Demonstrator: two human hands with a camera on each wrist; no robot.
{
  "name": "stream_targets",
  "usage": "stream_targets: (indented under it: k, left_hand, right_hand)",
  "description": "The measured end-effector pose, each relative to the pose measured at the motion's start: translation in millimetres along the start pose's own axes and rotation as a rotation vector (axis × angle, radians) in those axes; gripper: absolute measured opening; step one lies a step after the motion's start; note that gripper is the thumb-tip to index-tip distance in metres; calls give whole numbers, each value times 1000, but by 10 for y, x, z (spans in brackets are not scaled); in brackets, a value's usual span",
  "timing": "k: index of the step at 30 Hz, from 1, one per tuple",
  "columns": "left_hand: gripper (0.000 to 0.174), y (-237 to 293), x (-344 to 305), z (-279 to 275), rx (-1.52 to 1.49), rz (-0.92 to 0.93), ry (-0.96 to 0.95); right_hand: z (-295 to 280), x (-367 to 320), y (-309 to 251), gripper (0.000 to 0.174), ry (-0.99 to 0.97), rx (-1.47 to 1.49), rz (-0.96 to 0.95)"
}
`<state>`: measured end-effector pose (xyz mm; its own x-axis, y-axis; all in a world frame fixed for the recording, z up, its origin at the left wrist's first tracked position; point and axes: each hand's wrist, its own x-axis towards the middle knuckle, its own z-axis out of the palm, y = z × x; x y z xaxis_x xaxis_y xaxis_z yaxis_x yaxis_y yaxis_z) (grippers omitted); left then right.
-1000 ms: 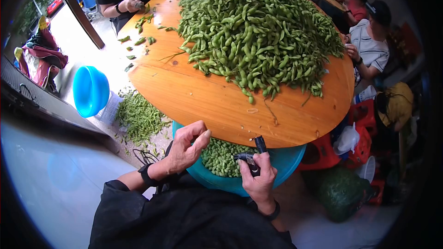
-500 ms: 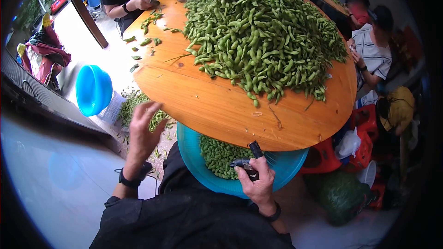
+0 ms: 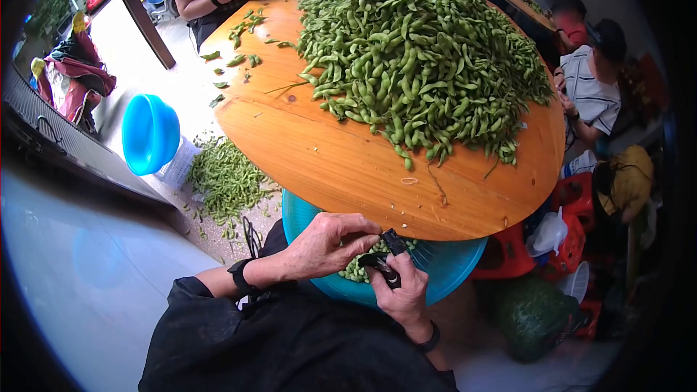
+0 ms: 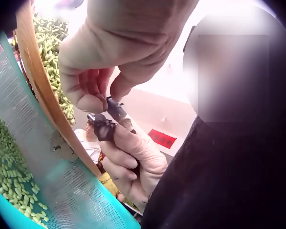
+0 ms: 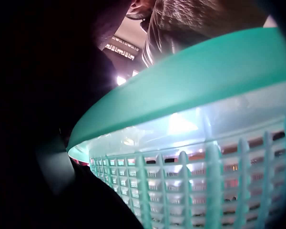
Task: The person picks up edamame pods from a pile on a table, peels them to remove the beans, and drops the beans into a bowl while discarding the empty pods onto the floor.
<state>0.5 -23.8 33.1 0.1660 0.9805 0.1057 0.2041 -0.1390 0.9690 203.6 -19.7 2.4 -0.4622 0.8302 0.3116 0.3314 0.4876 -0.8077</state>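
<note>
My right hand (image 3: 404, 294) grips a black hand tool (image 3: 393, 241) with two short arms, in front of the table edge. The thumb and fingertips of my left hand (image 3: 319, 247) pinch the end of one arm; in the left wrist view both hands meet at the tool (image 4: 105, 131). Below them is a turquoise slatted basin (image 3: 465, 255) holding shelled green beans (image 3: 353, 274), partly hidden by my hands. The right wrist view is mostly filled by the basin's rim (image 5: 190, 90); my right hand's fingers are hidden there.
A tall heap of soybean pods (image 3: 421, 65) covers much of the wooden table (image 3: 319, 167). At left, more pods (image 3: 225, 178) lie on the floor by a blue tub (image 3: 149, 134). Other people sit around; red stools (image 3: 504, 247) and a watermelon-like green bundle (image 3: 534, 319) stand right.
My left hand swung out left over the floor pods with fingers spread, then came back right to the tool. My right hand kept its grip on the tool above the basin.
</note>
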Motion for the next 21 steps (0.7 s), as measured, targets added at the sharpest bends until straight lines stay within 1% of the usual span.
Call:
stream_targets:
  k: [3, 5, 6, 7, 8, 9, 10, 12, 13, 15, 17, 18, 19, 20, 21]
  left_hand:
    - [18, -1, -6, 24, -14, -45, 12]
    - [12, -25, -3, 78, 52, 81, 106]
    - [12, -50, -2, 95, 51, 80, 106]
    - [10, -83, 0, 110, 116, 122, 124]
    - [9, -103, -1, 124, 181, 164, 141]
    - [9, -110, -4, 139, 181, 164, 139]
    - [9, -114, -7, 154, 205, 177, 154]
    - [8, -108, -14, 177, 228, 190, 166]
    - [7, -90, -21, 181, 187, 155, 192]
    - [6, -87, -39, 164, 145, 122, 214]
    - [3, -104, -89, 117, -90, -203, 156]
    - [6, -50, -101, 107, -436, -246, 207]
    - [8, 98, -140, -72, -525, -223, 239]
    - [15, 202, -173, -250, -598, -68, 319]
    - [20, 280, -194, -437, -688, 120, 391]
  right_hand:
    - [16, 10, -5, 38, 10, -26, -32]
    - [31, 43, -36, 39, 22, -58, -62]
    - [37, 52, -45, 39, 36, -89, -94]
    - [51, 50, -22, 39, 36, -89, -94]
    - [74, 47, 22, 38, 52, -149, -146]
    - [84, 42, 48, 39, 69, -209, -198]
    - [84, 50, 48, 39, 70, -209, -196]
    - [85, 84, 40, 28, 54, -344, -321]
    - [84, 83, 40, 28, 55, -345, -319]
    - [84, 83, 38, 20, 19, -419, -357]
    - [81, 85, 43, 17, 13, -421, -352]
    - [85, 78, 87, 16, 15, -449, -303]
    - [87, 75, 128, 16, 18, -475, -253]
    - [41, 47, 184, 9, 6, -513, -270]
    - [59, 37, 158, 9, 3, -514, -272]
